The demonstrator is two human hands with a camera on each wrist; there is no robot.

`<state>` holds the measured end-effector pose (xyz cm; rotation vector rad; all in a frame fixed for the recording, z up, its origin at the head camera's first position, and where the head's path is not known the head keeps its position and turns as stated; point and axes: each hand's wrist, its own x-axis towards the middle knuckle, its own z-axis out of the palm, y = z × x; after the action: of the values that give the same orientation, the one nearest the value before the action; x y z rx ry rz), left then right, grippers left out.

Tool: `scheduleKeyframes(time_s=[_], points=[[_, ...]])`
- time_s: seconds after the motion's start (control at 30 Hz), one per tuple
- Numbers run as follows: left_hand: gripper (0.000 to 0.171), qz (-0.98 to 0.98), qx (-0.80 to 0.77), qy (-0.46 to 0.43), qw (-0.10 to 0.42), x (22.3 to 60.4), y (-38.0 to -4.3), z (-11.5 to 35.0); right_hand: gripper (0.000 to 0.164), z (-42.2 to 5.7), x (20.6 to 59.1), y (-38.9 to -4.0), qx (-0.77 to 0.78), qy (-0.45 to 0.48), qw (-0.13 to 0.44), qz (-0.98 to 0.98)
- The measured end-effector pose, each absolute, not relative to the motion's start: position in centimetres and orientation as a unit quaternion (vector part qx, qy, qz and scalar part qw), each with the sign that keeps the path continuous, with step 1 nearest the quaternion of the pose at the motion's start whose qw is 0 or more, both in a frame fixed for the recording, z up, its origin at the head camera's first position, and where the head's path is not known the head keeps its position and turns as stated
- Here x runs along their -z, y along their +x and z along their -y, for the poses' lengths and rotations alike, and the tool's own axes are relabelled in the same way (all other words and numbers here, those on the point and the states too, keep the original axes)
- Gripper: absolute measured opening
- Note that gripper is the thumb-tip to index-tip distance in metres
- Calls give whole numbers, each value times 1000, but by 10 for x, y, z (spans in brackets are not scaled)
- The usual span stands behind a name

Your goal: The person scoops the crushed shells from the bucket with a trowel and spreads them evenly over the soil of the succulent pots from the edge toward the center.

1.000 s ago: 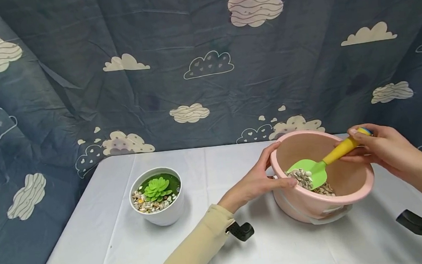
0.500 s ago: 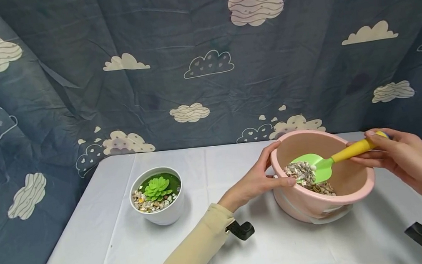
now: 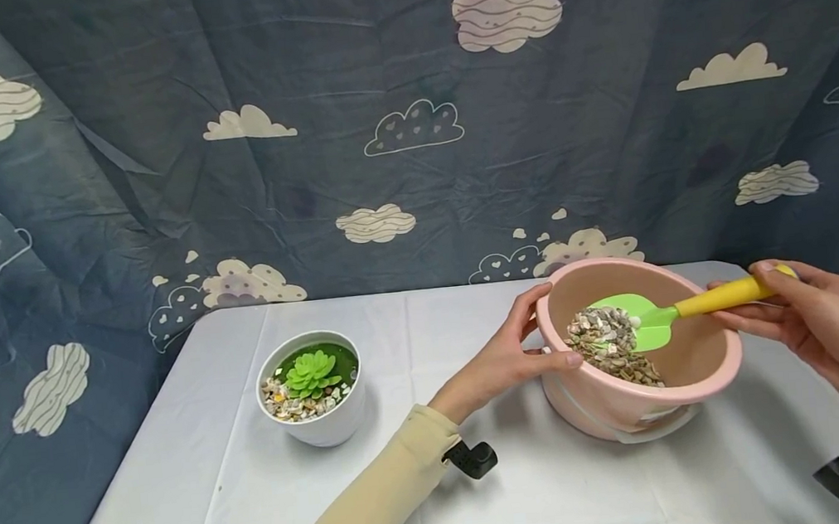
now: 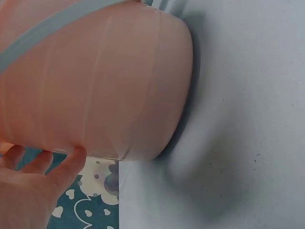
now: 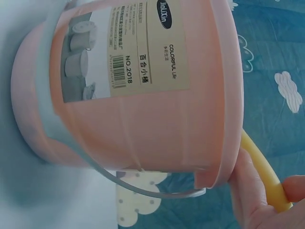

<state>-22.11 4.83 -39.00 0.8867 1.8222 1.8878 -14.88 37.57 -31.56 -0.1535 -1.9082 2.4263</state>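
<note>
A pink bucket (image 3: 582,404) stands at the right of the table, with small stones (image 3: 633,368) heaped inside at its left. My left hand (image 3: 491,374) holds its left side, thumb on the rim; in the left wrist view the fingertips (image 4: 76,157) touch the outer wall. My right hand (image 3: 824,314) grips the yellow handle (image 3: 725,296) of a toy shovel over the bucket's right rim. Its green blade (image 3: 653,329) is tilted inside the bucket, stones overlapping its left part. In the right wrist view the bucket hides the blade.
On the left of the white-covered table (image 3: 206,480) stands a white pot (image 3: 339,423) with a green succulent (image 3: 312,375) and pebbles. A grey bail handle (image 3: 662,432) hangs down the bucket's front. Behind the table hangs a dark cloud-patterned cloth (image 3: 279,199).
My right hand has moved right with the shovel, and the blade has slid right and slightly up inside the bucket. More of the stones shows. My left hand stays on the bucket.
</note>
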Motion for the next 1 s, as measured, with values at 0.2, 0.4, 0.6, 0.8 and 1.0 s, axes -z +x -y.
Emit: scheduleKeyframes(time_s=[0.2, 0.4, 0.6, 0.8, 1.0], points=[[86, -652, -662, 318, 186, 388, -221, -48, 32, -377, 322, -144, -788, -57, 75, 608], [86, -671, -643, 323, 181, 381, -221, -44, 33, -380, 329, -138, -802, -61, 92, 587], [85, -668, -642, 332, 179, 379, -220, -42, 36, -378, 334, -135, -811, -57, 103, 573], [84, -674, -630, 343, 176, 377, -221, -39, 39, -374, 337, -131, -815, -44, 124, 565], [82, -690, -610, 353, 164, 375, -223, -32, 37, -369, 339, -127, -818, -23, 143, 557]])
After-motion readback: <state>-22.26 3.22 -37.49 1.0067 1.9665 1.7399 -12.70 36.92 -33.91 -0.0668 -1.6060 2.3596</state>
